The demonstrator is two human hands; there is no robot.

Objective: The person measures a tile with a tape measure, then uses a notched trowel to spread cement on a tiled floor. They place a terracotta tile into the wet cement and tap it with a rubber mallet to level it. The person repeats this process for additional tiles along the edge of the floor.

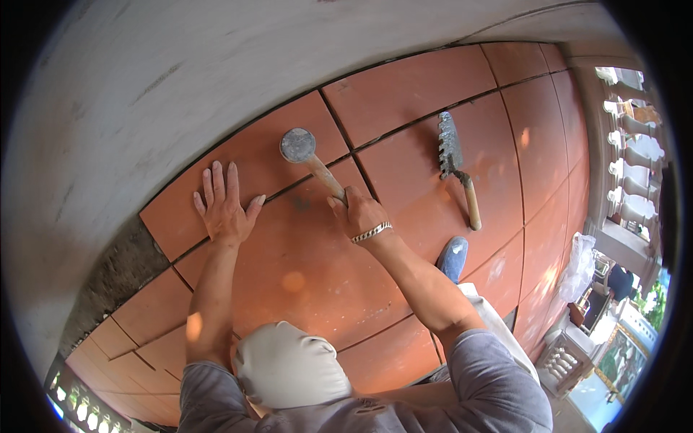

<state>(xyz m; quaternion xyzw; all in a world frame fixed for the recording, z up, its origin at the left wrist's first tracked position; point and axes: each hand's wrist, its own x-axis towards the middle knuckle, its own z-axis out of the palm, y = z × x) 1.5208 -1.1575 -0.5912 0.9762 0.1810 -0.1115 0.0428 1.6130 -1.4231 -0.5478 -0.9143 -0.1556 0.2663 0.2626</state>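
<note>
My left hand (224, 212) lies flat with spread fingers on a terracotta tile (278, 130) beside the wall. In my right hand (359, 216) is the wooden handle of a mallet (298, 146), its round grey head over that same tile. Whether the head touches the tile, I cannot tell. To the right, a notched trowel (449, 144) with a wooden handle rests on another large tile (476, 123). A metal chain bracelet circles my right wrist.
A pale wall (144, 94) curves along the far and left side. Bare grey mortar (119, 270) shows between the tiles and wall at left. My blue shoe (452, 258) is on the tiles. A white balustrade (626, 159) and a plastic bag (577, 267) are at right.
</note>
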